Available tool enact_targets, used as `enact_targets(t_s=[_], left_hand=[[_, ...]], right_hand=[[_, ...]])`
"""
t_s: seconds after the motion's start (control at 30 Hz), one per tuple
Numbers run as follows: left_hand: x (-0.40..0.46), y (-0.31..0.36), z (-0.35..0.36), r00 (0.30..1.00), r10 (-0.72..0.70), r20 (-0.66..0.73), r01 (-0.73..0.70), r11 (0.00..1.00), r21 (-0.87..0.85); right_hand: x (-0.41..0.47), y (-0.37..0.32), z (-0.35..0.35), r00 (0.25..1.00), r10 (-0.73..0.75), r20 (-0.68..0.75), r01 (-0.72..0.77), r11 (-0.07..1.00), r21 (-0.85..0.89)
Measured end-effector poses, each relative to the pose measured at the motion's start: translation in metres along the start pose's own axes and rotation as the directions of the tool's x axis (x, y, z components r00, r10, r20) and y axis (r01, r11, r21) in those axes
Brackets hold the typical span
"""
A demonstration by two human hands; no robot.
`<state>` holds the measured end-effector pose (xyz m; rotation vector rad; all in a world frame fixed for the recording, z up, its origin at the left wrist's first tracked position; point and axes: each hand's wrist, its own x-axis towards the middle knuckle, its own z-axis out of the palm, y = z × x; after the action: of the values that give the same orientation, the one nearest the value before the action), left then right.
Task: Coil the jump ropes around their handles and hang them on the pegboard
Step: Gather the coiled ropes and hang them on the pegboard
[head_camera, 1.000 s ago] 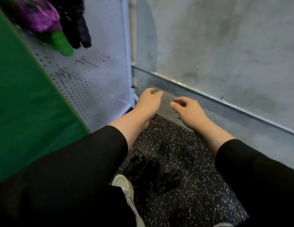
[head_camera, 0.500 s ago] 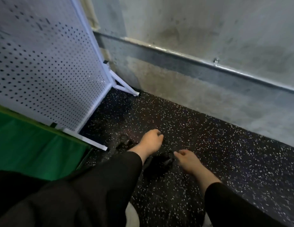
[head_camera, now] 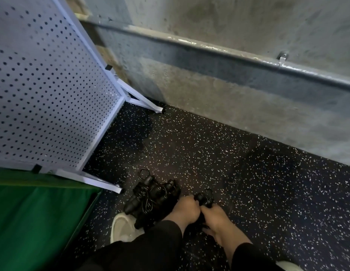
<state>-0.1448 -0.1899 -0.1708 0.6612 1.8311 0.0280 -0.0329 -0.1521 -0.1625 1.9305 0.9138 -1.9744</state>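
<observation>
A heap of black jump ropes (head_camera: 150,198) with thick handles and thin cords lies on the speckled black floor near my foot. Just to its right, both hands are down on one black jump rope (head_camera: 204,198). My left hand (head_camera: 185,209) curls round its handle from the left. My right hand (head_camera: 214,219) grips the same rope from the right, its fingers hidden underneath. The white pegboard (head_camera: 45,90) stands at the left on a white frame; its visible lower part carries nothing.
The pegboard's white feet (head_camera: 104,183) stick out over the floor beside the ropes. A green mat (head_camera: 29,222) lies at the lower left. My pale shoe (head_camera: 120,226) is beside the heap. A grey concrete wall with a metal rail (head_camera: 228,49) closes the back.
My view has dropped from the pegboard to the floor. Both hands came down from in front of me to the ropes and closed round one black jump rope.
</observation>
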Motion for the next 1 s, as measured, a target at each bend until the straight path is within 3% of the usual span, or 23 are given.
enact_targets(t_s=[0.17,0.37,0.5,0.6,0.77,0.9,1.0], left_hand=[[-0.009,0.014,-0.014,0.992,0.064,-0.113,-0.099,0.934,-0.344],[-0.039,0.05,-0.057,0.903,0.166,-0.397,-0.349,0.822,-0.449],[-0.076,0.077,-0.099,0.801,0.225,-0.554,-0.512,0.737,-0.442],[-0.116,0.094,-0.132,0.7,0.281,-0.656,-0.644,0.647,-0.409],[-0.201,0.116,-0.179,0.571,0.298,-0.765,-0.774,0.507,-0.38],[-0.27,0.125,-0.213,0.513,0.278,-0.812,-0.836,0.375,-0.4],[-0.308,0.125,-0.233,0.467,0.285,-0.837,-0.865,0.345,-0.365]], right_hand=[[-0.006,-0.016,-0.005,0.934,-0.326,-0.142,0.327,0.945,-0.022],[-0.053,-0.074,-0.011,0.801,-0.561,-0.207,0.576,0.817,0.013],[-0.111,-0.122,-0.01,0.627,-0.735,-0.258,0.738,0.667,-0.104],[-0.162,-0.154,-0.01,0.488,-0.846,-0.216,0.831,0.526,-0.184],[-0.252,-0.188,-0.013,0.347,-0.936,-0.063,0.92,0.353,-0.171],[-0.313,-0.208,-0.007,0.239,-0.971,-0.007,0.961,0.237,-0.141],[-0.343,-0.218,0.003,0.187,-0.982,0.021,0.982,0.186,-0.043]])
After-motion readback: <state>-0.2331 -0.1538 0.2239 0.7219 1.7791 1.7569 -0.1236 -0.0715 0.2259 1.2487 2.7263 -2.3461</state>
